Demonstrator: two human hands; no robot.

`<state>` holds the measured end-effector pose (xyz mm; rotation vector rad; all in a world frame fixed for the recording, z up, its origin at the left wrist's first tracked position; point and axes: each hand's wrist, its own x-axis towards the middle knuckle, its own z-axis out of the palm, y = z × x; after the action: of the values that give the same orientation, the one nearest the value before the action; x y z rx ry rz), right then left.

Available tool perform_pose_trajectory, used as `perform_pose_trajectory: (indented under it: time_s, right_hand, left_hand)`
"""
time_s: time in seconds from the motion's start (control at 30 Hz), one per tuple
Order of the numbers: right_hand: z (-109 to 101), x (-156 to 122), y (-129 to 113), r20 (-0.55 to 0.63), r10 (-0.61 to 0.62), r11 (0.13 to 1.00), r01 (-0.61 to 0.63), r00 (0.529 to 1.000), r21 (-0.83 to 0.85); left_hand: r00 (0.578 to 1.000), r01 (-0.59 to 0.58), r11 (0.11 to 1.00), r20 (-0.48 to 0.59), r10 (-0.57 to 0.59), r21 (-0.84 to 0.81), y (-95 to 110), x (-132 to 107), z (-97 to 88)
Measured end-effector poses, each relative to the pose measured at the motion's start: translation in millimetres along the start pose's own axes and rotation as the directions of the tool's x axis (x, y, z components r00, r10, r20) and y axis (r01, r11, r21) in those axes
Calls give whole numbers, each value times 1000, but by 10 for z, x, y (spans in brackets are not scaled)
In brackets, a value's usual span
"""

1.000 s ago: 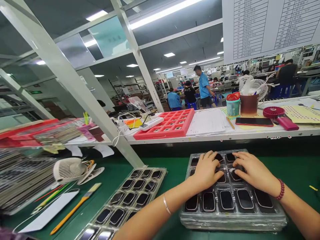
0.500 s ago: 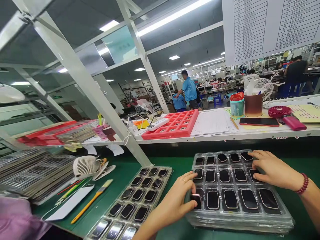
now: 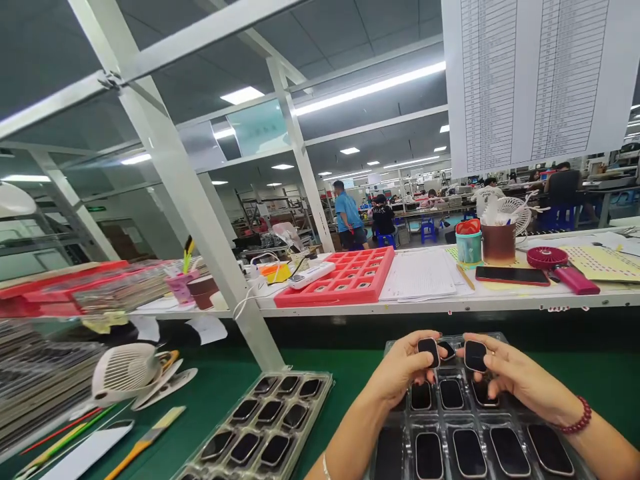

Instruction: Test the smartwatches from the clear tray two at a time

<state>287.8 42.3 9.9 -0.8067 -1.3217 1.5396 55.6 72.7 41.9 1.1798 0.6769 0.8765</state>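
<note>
My left hand (image 3: pixel 403 372) pinches a small black glass screen piece (image 3: pixel 429 349) and holds it upright above a clear plastic tray (image 3: pixel 570 441) of similar black pieces. My right hand (image 3: pixel 510 373), with a red bead bracelet on the wrist, pinches a second black screen piece (image 3: pixel 475 355) beside the first. The two pieces are side by side, a little apart. Both hands hover over the far rows of the tray, which sits on a stack of like trays on the green bench mat.
A second clear tray (image 3: pixel 280 417) of black pieces lies to the left. A small white fan (image 3: pixel 124 370), a brush (image 3: pixel 145 443) and tray stacks stand far left. A slanted metal post (image 3: pixel 200 220) rises in front. The shelf holds a red tray (image 3: pixel 345 280), papers, a phone (image 3: pixel 511 275). People work behind.
Both hands left the tray's sides, each picked up one black piece and raised it above the tray. The camera dipped closer to the tray.
</note>
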Motion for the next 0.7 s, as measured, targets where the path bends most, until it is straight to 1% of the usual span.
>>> perform_pose_trajectory:
  time_s: [0.03, 0.1, 0.2, 0.3, 0.4, 0.47, 0.6, 0.7]
  right_hand:
    - [-7, 4, 9, 0, -7, 998, 7, 1000, 62]
    - [-14, 7, 16, 25, -5, 993, 2, 1000, 114]
    - [-18, 12, 22, 64, 3, 997, -8, 998, 80]
    - [-23, 7, 24, 107, 5, 1000, -4, 994, -2]
    - [-20, -18, 13, 161, 36, 996, -22, 986, -90]
    - [-7, -35, -3, 169, 55, 991, -33, 984, -131]
    - [18, -41, -31, 124, 77, 978, -52, 989, -200]
    - [20, -21, -27, 100, 71, 975, -48, 992, -218]
  left_hand:
    - [1000, 17, 999, 15, -16, -32, -19, -12, -28]
    - [997, 57, 996, 51, -53, -66, -63, -45, -76]
    - [991, 84, 994, 108, -76, -70, -124, -71, -116]
    - [987, 51, 997, 152, -41, -59, -159, -65, -132]
    - [988, 38, 999, 153, -36, -13, -162, -69, -132]
    - [991, 32, 999, 132, -34, 19, -153, -84, -119]
    - [992, 1, 995, 122, -13, 100, -147, -108, -80]
    - [993, 21, 989, 109, -37, 145, -163, -106, -66]
